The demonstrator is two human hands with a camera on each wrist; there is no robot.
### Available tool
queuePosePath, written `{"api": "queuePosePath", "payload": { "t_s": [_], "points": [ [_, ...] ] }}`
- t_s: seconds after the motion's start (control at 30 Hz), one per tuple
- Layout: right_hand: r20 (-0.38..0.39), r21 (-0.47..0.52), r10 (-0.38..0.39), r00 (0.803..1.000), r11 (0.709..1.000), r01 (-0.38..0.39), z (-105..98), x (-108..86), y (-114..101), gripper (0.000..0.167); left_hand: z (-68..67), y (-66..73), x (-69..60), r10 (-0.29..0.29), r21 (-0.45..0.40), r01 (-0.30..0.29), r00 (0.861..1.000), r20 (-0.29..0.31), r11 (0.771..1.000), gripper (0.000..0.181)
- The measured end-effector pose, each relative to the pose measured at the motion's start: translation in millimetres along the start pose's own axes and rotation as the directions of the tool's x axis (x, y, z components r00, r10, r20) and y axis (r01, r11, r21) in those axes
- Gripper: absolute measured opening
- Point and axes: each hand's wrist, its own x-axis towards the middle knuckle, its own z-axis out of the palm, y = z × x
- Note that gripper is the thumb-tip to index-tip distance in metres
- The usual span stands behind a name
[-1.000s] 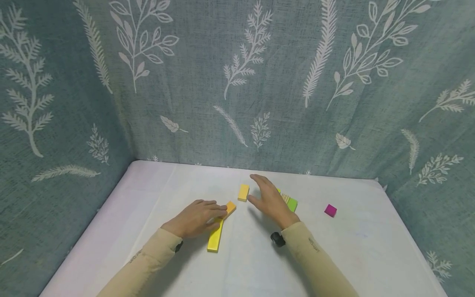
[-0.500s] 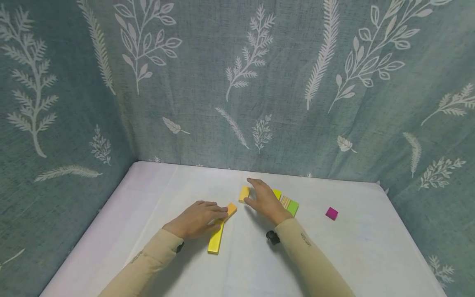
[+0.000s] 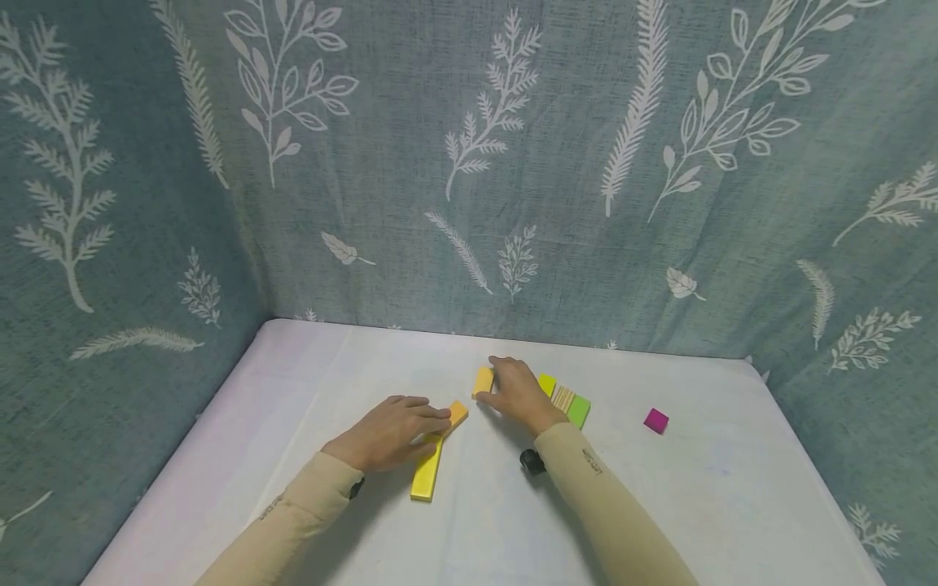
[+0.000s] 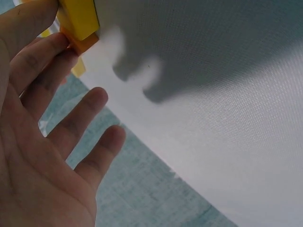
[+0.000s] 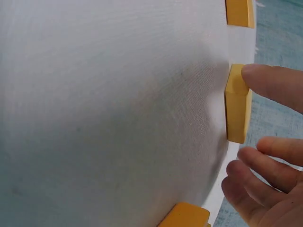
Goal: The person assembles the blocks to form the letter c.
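Note:
In the head view my left hand lies over the joint of a long yellow block and an orange block. The left wrist view has its thumb on the yellow block and two fingertips against the orange block; the other fingers are spread. My right hand is around a light orange block, thumb at the near end, index finger at the far end. The thumb touches this block in the right wrist view, while the right fingers appear slightly apart from it.
Beside and partly behind the right hand lie a yellow-green block, a striped piece and a green block. A magenta block sits farther right on the white table. Patterned curtains stand behind and at the sides.
My right hand has moved left to the light orange block, and its thumb and index finger have come closer together around it. The left hand has stayed on its blocks.

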Motion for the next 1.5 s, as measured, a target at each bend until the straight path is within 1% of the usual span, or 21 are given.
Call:
{"api": "queuePosePath", "payload": {
  "t_s": [0.17, 0.33, 0.53, 0.67, 0.8, 0.87, 1.03, 1.23, 1.37, 1.5],
  "points": [
    [0.010, -0.035, -0.029, 1.000, 0.999, 0.029, 0.7, 0.4, 0.4, 0.076, -0.9, 0.6, -0.1, -0.002, 0.002, 0.002, 1.000, -0.004, 1.000, 0.037],
    [0.004, -0.060, -0.064, 0.998, 0.996, 0.064, 1.2, 0.5, 2.5, 0.072, -2.0, 1.3, -0.1, -0.001, 0.010, 0.001, 1.000, -0.009, 1.000, 0.037],
    [-0.012, -0.084, -0.089, 0.996, 0.993, 0.088, 1.0, -0.4, 3.2, 0.066, -3.4, 1.4, 0.4, -0.023, 0.011, 0.023, 1.000, 0.014, 1.000, 0.037],
    [-0.008, -0.083, -0.073, 0.997, 0.994, 0.073, 1.5, -1.8, 2.6, 0.064, -4.4, 2.0, 1.0, -0.028, 0.013, 0.028, 0.999, 0.020, 1.000, 0.036],
    [-0.010, -0.064, -0.043, 0.999, 0.997, 0.042, 0.7, -5.4, 1.3, 0.068, -4.5, 2.8, 1.2, -0.027, 0.014, 0.027, 0.999, 0.020, 1.000, 0.037],
    [-0.021, -0.053, -0.045, 0.999, 0.998, 0.044, -0.3, -7.6, 1.1, 0.069, -3.9, 2.8, 1.1, -0.029, 0.012, 0.029, 0.999, 0.021, 1.000, 0.037],
    [-0.076, -0.049, -0.116, 0.990, 0.992, 0.112, -2.8, -12.5, 5.3, 0.067, -2.8, 2.6, 1.2, -0.024, 0.004, 0.024, 1.000, 0.020, 1.000, 0.037],
    [-0.130, -0.001, -0.217, 0.968, 0.976, 0.219, -7.8, -19.0, 12.7, 0.063, -2.3, 2.0, 1.4, -0.025, -0.001, 0.025, 0.999, 0.029, 1.000, 0.036],
    [-0.139, 0.034, -0.265, 0.954, 0.962, 0.273, -14.3, -27.0, 18.8, 0.062, -2.7, 1.6, 1.2, -0.022, -0.003, 0.022, 0.999, 0.028, 1.000, 0.037],
    [-0.140, 0.079, -0.301, 0.943, 0.946, 0.314, -22.0, -36.6, 24.0, 0.060, -2.8, 1.3, 0.4, -0.007, -0.010, 0.007, 1.000, 0.008, 1.000, 0.036]
  ]
}}
